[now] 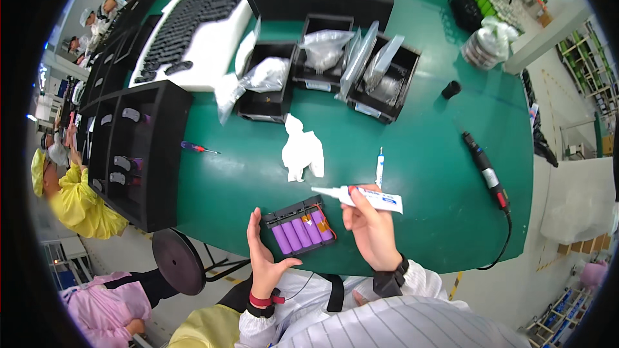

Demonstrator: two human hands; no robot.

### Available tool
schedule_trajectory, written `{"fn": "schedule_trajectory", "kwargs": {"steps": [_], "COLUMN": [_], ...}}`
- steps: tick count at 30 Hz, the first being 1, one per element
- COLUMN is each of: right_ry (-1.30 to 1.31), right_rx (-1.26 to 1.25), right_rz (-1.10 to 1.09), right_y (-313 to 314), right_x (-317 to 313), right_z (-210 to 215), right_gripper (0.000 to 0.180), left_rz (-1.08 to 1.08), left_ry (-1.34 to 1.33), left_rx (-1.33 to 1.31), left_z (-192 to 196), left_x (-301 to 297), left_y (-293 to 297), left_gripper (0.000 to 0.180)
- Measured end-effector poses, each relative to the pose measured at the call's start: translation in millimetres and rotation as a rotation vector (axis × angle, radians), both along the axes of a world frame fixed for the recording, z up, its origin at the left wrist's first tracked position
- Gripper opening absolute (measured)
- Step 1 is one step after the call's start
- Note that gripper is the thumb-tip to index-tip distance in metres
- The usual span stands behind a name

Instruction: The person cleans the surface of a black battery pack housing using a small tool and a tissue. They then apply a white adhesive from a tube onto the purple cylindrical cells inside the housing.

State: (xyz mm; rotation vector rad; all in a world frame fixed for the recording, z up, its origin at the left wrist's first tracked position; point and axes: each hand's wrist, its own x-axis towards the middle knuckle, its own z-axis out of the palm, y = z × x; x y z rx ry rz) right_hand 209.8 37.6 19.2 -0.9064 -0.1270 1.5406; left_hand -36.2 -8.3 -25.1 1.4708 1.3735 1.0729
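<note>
A battery pack (300, 231) with several purple cells in a black frame, red wire and amber tape lies near the table's front edge. My left hand (265, 261) is open at its left side, thumb and fingers spread; whether they touch the pack I cannot tell. My right hand (372, 229) grips a white glue tube (385, 202) between thumb and fingers. The tube's long pale nozzle points left, above the pack's far right corner. Just beyond the tube lies a slim white-and-blue tube (380, 169). A crumpled white cloth (303, 154) is beyond the pack.
Black bins (267, 104) with plastic bags stand at the back. At left are a small screwdriver (198, 147) and a black compartment rack (164, 154). On the right lie a corded electric screwdriver (487, 171) and a black cap (451, 89). A round stool (179, 261) stands left.
</note>
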Motion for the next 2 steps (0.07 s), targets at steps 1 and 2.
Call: {"fn": "schedule_trajectory", "kwargs": {"steps": [1,2], "right_ry": [0.031,0.080], "right_rx": [0.013,-0.022], "right_rz": [-0.016,-0.039], "right_y": [8,18], "right_x": [-1,-3], "right_z": [-6,-10], "right_gripper": [0.020,0.029], "left_rz": [-0.004,-0.006], "left_ry": [-0.024,-0.037], "left_rx": [0.007,-0.006], "left_z": [-2,-2], "left_x": [0,2], "left_y": [1,3], "left_gripper": [0.146,0.146]}}
